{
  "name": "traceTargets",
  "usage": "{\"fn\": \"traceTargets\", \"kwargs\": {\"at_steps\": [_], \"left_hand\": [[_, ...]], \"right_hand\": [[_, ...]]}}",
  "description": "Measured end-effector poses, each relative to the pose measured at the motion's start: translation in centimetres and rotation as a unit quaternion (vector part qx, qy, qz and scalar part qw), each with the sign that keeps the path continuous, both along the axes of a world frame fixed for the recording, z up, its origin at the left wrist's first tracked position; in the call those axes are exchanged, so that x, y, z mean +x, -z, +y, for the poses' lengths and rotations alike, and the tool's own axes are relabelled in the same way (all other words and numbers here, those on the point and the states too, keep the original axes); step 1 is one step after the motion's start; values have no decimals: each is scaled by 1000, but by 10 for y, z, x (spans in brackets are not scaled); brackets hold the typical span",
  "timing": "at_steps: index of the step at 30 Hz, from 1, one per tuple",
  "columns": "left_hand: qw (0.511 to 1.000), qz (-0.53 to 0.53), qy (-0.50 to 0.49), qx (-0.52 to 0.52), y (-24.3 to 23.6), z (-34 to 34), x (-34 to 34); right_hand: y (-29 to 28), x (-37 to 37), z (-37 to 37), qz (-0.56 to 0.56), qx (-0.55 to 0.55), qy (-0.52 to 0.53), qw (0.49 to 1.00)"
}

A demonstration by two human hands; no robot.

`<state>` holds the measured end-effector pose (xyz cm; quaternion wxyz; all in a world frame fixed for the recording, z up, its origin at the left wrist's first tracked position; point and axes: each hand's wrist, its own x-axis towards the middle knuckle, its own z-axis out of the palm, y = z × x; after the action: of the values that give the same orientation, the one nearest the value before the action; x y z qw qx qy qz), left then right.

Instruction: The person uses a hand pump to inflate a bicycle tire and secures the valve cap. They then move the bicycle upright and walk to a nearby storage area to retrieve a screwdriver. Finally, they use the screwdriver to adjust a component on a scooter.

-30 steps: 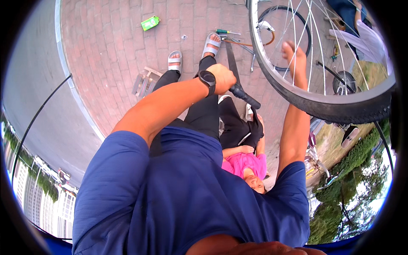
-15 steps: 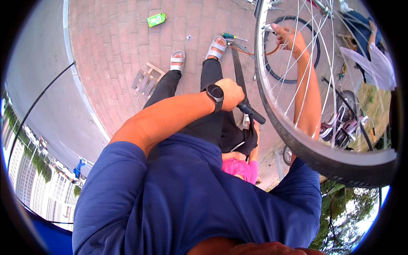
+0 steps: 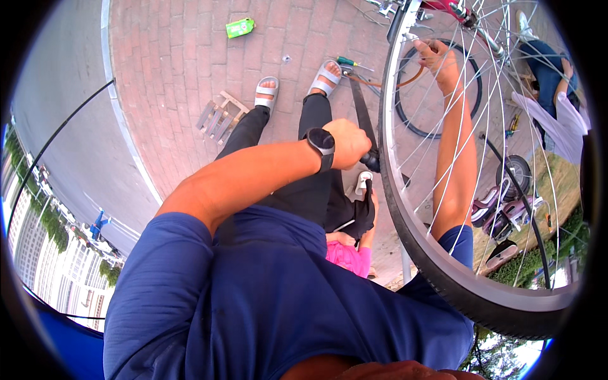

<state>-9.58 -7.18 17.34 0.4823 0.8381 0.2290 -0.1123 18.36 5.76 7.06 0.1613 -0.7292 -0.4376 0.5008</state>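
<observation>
My left hand [image 3: 349,144], with a black watch on its wrist, is closed round the dark handle [image 3: 372,162] of a floor pump. The pump's black barrel [image 3: 361,113] slants down to the paving beside my right foot. An orange hose [image 3: 405,81] runs from the pump's foot up to my right hand [image 3: 443,63]. Seen through the spokes, that hand has its fingers bent round a pale pump head [image 3: 410,37] at the wheel's rim; the finger contact is partly hidden. The bicycle wheel [image 3: 398,197], with black tyre and silver rim, stands in front of my right arm.
An inner tube or tyre [image 3: 474,101] lies on the brick paving, near a green screwdriver [image 3: 347,61]. A small wooden stool [image 3: 221,119] and green carton [image 3: 240,28] are to the left. One person in pink [image 3: 347,254] and another [image 3: 548,76] sit nearby.
The wheel appears lower and nearer in view, now covering the pump handle's right end. My left hand has shifted slightly right, still round the handle; my right hand stays by the rim.
</observation>
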Motion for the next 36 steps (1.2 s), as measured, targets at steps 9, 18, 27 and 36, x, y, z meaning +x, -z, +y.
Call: {"fn": "traceTargets", "kwargs": {"at_steps": [9,18,27,36], "left_hand": [[1000,0,-22,-20,-3,-11,0],[998,41,-9,-41,-8,-12,2],[998,33,-22,-55,-13,-11,6],[997,32,-41,-65,-8,-10,4]], "right_hand": [[-16,-16,34,-104,-84,-43,990],[-5,-17,42,-175,-130,-148,965],[4,-14,36,-138,-88,-123,979],[4,-16,40,-85,-55,-145,984]]}}
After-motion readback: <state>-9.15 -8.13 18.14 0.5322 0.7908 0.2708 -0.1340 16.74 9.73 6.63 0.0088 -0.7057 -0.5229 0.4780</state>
